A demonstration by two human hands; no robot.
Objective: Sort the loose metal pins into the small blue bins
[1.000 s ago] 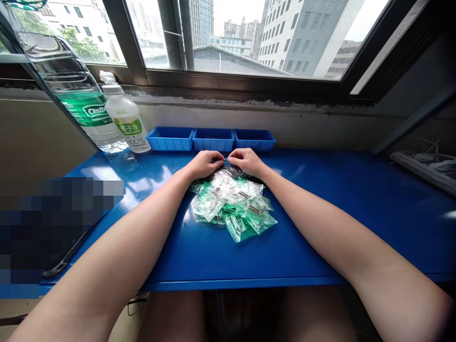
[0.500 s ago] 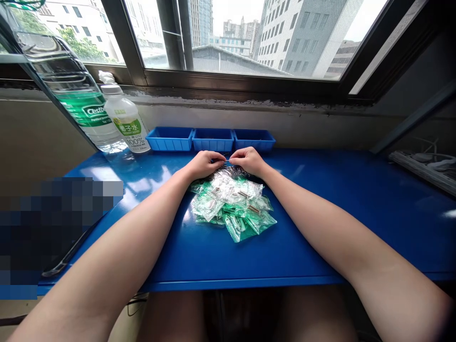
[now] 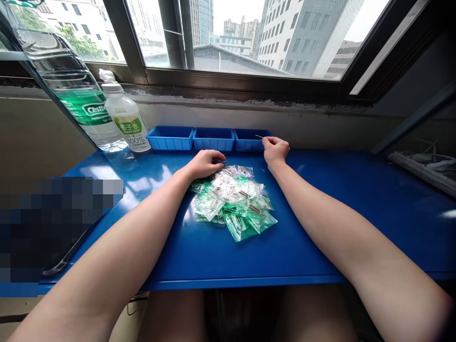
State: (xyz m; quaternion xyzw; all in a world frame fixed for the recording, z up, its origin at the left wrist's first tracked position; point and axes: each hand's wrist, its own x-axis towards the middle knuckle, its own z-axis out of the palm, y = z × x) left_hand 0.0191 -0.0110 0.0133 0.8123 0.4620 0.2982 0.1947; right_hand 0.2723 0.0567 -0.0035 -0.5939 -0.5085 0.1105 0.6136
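Note:
My right hand pinches a small thin gold-coloured piece over the right-hand blue bin. My left hand is closed at the back left of a pile of small clear and green plastic packets. Thin dark pieces show at its fingertips, too small to make out. Some packets hold small brownish metal-like parts. The middle blue bin and the left blue bin stand in the same row behind the pile.
A large water bottle and a smaller white bottle stand at the back left of the blue table. A power strip lies at the far right. Behind the bins are a wall and window.
My right hand has moved away from my left hand, right and back to the right-hand bin, with the thin piece in its fingers. My left hand has stayed nearly in place.

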